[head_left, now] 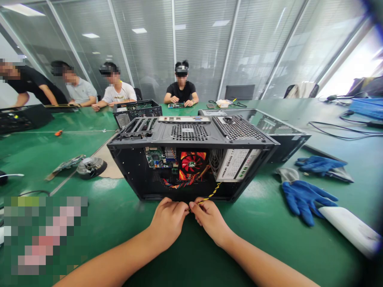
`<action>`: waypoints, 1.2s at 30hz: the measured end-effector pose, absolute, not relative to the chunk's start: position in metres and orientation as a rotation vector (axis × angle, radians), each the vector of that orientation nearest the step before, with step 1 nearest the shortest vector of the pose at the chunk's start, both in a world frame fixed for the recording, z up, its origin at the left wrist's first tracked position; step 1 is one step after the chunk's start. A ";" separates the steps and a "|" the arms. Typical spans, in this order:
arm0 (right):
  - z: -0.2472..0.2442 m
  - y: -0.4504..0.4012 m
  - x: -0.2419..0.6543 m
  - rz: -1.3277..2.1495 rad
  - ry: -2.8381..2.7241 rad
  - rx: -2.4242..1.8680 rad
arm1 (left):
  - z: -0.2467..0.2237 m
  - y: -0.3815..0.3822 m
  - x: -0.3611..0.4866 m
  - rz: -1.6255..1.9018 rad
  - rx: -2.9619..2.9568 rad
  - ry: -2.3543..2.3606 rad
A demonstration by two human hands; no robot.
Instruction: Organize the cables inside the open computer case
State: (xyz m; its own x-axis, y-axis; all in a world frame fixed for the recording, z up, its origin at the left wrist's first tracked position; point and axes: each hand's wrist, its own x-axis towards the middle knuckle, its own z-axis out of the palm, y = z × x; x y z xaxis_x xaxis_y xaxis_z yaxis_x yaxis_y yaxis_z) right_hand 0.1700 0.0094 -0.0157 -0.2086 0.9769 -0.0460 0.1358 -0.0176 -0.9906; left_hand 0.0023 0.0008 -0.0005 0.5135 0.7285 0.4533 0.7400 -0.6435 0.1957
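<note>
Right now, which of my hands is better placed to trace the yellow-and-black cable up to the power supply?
Probably your right hand: the yellow-and-black cable runs from its fingers up toward the power supply, while your left hand sits farther from it.

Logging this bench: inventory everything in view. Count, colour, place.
Computer case: 1, black, centre
Circuit boards: at least 2, green, inside case, far side
Red fan: 1, red, inside case
Power supply: 1, white label, case's right
Twisted cable: 1, yellow and black, case to hands
Other cases: 3, dark, two behind, one left
Gloves: at least 2, blue, right
Slab: 1, white, lower right
Round part: 1, silver and black, left
Cardboard: 1, brown, left of case
Loose cords: several, black, right
Container: 1, blue, far right
People: 4, dark or light shirts, far side
Glass wall: 1, grey, background
Table: 1, green, under cases
Lower left: pixelated, unreadable
Left hand: 1, bare, front, pinching cable
Right hand: 1, bare, front, pinching cable
</note>
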 end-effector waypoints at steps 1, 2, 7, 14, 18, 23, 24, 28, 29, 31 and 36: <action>-0.016 0.009 0.170 1.324 -1.454 -1.221 | -0.001 0.001 0.002 -0.788 -2.713 -1.315; -0.015 0.009 0.170 1.325 -1.459 -1.218 | -0.001 0.001 0.002 -0.783 -2.715 -1.314; -0.016 0.009 0.171 1.324 -1.480 -1.220 | -0.001 0.001 0.002 -0.794 -2.721 -1.309; -0.015 0.009 0.170 1.341 -1.466 -1.222 | -0.002 0.000 0.002 -0.799 -2.726 -1.345; -0.015 0.009 0.170 1.336 -1.475 -1.214 | -0.001 0.000 0.003 -0.764 -2.738 -1.348; -0.017 0.009 0.170 1.335 -1.467 -1.215 | 0.001 0.000 0.003 -0.736 -2.739 -1.339; -0.017 0.010 0.170 1.333 -1.469 -1.215 | 0.001 0.000 0.003 -0.735 -2.747 -1.333; -0.017 0.010 0.170 1.337 -1.467 -1.214 | 0.002 0.000 0.002 -0.734 -2.737 -1.339; -0.017 0.009 0.170 1.339 -1.464 -1.211 | 0.002 0.000 0.002 -0.729 -2.729 -1.343; -0.017 0.009 0.170 1.344 -1.462 -1.206 | 0.002 0.000 0.003 -0.710 -2.723 -1.348; -0.018 0.010 0.171 1.350 -1.464 -1.188 | 0.000 0.000 0.003 -0.675 -2.725 -1.343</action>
